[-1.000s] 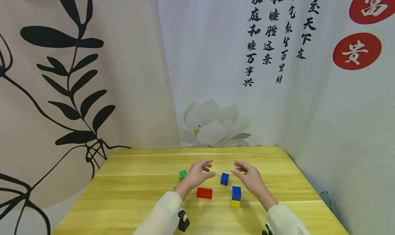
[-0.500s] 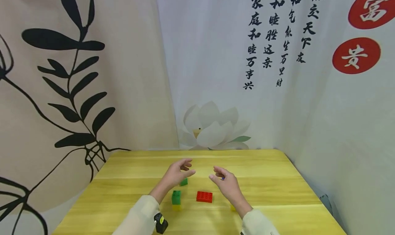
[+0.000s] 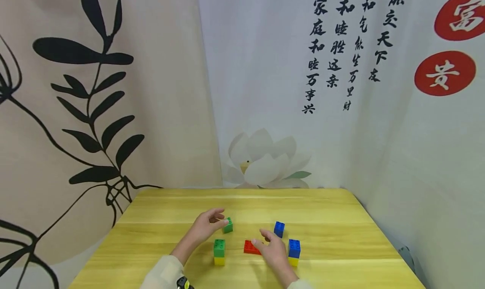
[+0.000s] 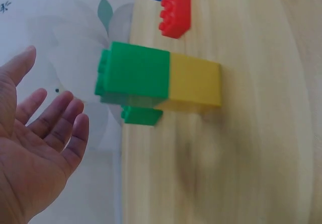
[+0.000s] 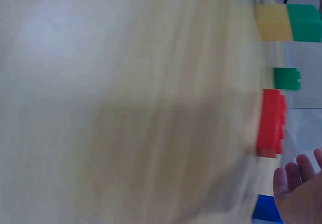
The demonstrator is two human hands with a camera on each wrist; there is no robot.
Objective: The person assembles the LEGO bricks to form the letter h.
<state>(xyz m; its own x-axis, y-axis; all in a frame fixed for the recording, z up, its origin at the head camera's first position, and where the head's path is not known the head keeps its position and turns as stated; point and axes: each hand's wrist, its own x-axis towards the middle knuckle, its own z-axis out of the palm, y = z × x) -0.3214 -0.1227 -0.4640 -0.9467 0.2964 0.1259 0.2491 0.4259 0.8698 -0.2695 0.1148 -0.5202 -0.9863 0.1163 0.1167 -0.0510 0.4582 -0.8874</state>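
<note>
My left hand (image 3: 206, 226) hovers over the left part of the table, relaxed, with nothing in its grasp. Its thumb overlaps the small green brick (image 3: 228, 228) in the head view. Nearer to me stands a stack, a green brick (image 3: 219, 247) on a yellow brick (image 3: 219, 261); the left wrist view shows the same green brick (image 4: 138, 73) large beside the loosely spread fingers. My right hand (image 3: 274, 251), also holding nothing, covers the right end of the red brick (image 3: 250, 247) in the head view. To its right, a blue brick (image 3: 294, 247) sits on another yellow brick (image 3: 293, 262).
A single blue brick (image 3: 279, 228) lies farther back, past the right fingertips. All bricks stand on a wood-grain table (image 3: 341, 238). Behind its far edge hangs a printed cloth (image 3: 170, 91) with plants and writing.
Both hands have moved left, and the right has also come nearer to me. The green-and-yellow stack, mostly hidden by the left arm before, now shows fully. The bricks have stayed in place.
</note>
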